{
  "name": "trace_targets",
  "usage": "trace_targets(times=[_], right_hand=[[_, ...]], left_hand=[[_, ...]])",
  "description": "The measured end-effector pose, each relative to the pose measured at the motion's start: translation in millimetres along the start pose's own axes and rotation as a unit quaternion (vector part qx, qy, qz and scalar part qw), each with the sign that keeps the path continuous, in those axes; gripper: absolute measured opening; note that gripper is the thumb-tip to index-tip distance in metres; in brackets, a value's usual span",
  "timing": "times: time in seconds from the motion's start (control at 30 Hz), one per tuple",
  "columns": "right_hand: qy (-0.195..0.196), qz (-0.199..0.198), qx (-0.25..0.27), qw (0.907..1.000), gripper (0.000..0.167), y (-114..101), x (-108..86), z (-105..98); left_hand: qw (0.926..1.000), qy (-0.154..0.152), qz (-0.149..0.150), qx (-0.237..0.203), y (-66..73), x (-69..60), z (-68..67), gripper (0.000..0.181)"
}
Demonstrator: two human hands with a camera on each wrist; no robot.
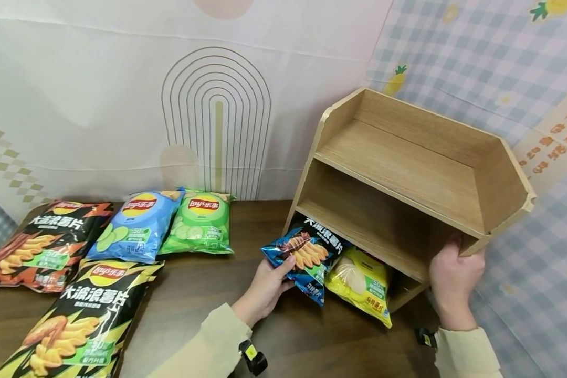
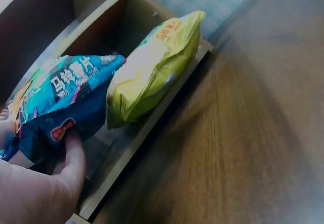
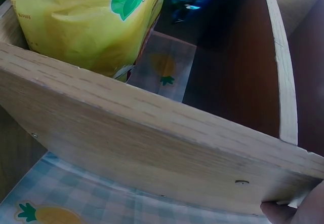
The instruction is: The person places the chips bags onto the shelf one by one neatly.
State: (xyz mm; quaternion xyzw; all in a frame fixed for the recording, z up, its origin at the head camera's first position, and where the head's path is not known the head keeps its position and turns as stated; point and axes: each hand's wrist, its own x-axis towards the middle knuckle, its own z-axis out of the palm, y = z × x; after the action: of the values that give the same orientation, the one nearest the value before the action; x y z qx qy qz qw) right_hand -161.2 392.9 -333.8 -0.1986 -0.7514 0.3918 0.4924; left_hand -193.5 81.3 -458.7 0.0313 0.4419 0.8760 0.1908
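My left hand (image 1: 266, 289) grips a blue-and-black chip bag (image 1: 307, 252) at its lower left, the bag's upper end inside the bottom compartment of a wooden shelf (image 1: 406, 163). Beside it a yellow chip bag (image 1: 363, 281) leans out of the same compartment. In the left wrist view the thumb and fingers (image 2: 75, 158) pinch the blue bag (image 2: 76, 92), which touches the yellow bag (image 2: 157, 67). My right hand (image 1: 455, 278) holds the shelf's right side below the top tier; only its fingertips (image 3: 298, 211) show in the right wrist view.
On the brown table (image 1: 193, 299) at the left lie a red-and-black bag (image 1: 52, 247), a blue bag (image 1: 137, 226), a green bag (image 1: 200, 223) and a yellow-and-black bag (image 1: 82, 320). A printed cloth (image 1: 123, 105) hangs behind, and a checked cloth (image 1: 453, 58) behind the shelf.
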Motion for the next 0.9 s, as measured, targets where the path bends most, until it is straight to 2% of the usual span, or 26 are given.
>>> trace_targets(times=[0.33,0.57,0.73,0.9], right_hand=[[0.002,-0.004,0.006,1.0000,0.035,0.6,-0.7,1.1],[0.001,-0.003,0.008,1.0000,0.034,0.0,-1.5,2.2],[0.004,-0.006,0.013,0.9999,0.034,-0.2,-0.8,1.0],[0.003,-0.002,0.012,0.9999,0.034,0.7,0.0,-0.4]], left_hand=[[0.9994,0.036,-0.001,-0.001,-2.4,18.7,9.2,0.061],[0.9963,0.079,-0.012,0.029,-10.9,19.1,5.3,0.053],[0.9961,0.070,-0.030,0.045,-15.7,15.4,0.2,0.051],[0.9953,0.056,-0.064,0.045,-19.2,9.5,-0.4,0.051]])
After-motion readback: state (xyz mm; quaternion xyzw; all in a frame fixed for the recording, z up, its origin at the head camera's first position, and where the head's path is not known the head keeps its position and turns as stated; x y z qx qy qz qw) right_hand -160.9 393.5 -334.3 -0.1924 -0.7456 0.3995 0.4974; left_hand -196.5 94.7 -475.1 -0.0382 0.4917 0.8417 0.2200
